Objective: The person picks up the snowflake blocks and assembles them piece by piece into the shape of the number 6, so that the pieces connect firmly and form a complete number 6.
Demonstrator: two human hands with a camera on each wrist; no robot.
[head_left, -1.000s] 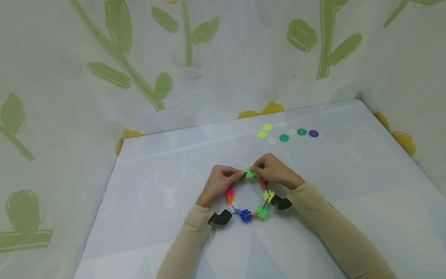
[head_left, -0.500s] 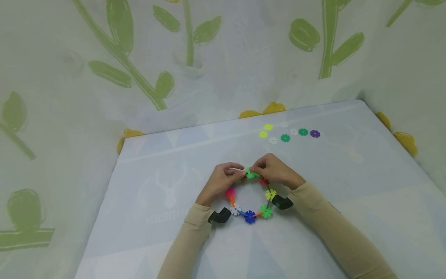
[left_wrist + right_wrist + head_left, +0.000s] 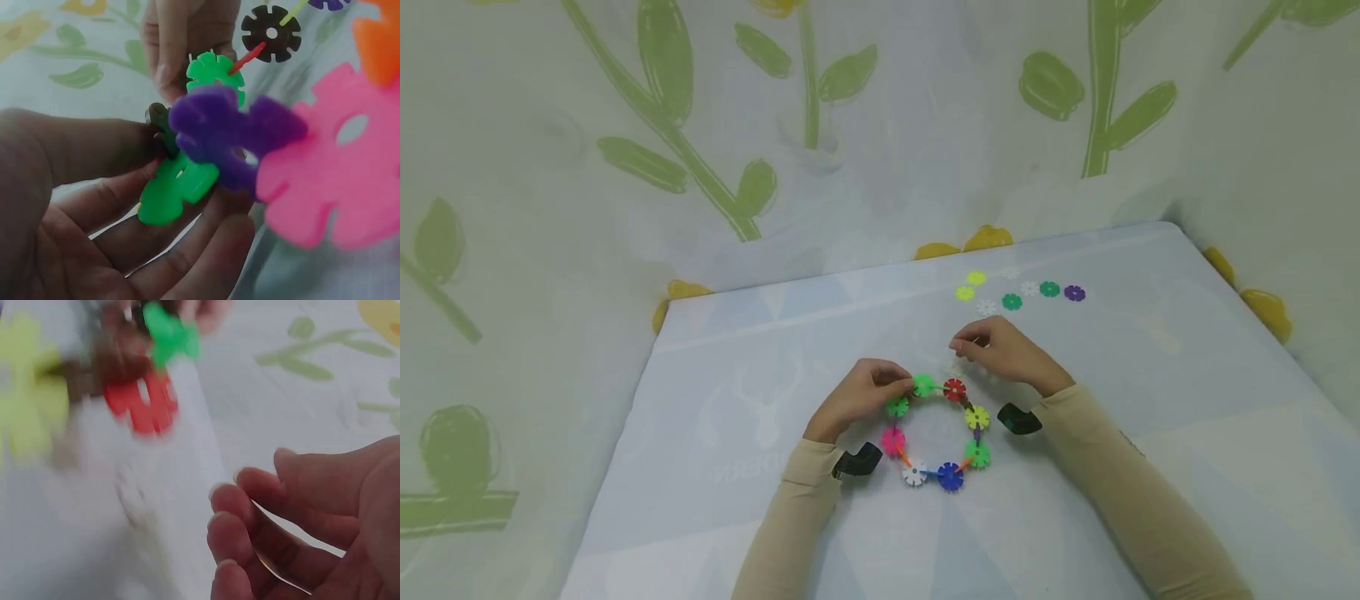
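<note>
A ring of linked, notched plastic snowflake discs hangs between my hands in the head view, with a blue disc [image 3: 950, 477] and a white disc [image 3: 914, 473] at its near side. My left hand [image 3: 859, 398] holds the ring at its upper left. Close up in the left wrist view, thumb and index finger pinch a dark disc [image 3: 164, 128] beside a green disc [image 3: 178, 195]; purple [image 3: 228, 128] and pink discs [image 3: 325, 159] follow. Right of the ring, my right hand [image 3: 1009, 354] holds nothing, fingers loosely bent. A red disc [image 3: 145, 405] is nearest it.
Several loose discs lie on the table [image 3: 737, 500] toward the back: yellow [image 3: 976, 277], green [image 3: 1012, 302], white [image 3: 987, 308] and purple [image 3: 1075, 293]. Behind the table hangs a leaf-patterned backdrop [image 3: 910, 125].
My right hand has let go of the ring's top and moved up and right. The left hand still holds on, a little lower and further left; the ring hangs rounder.
</note>
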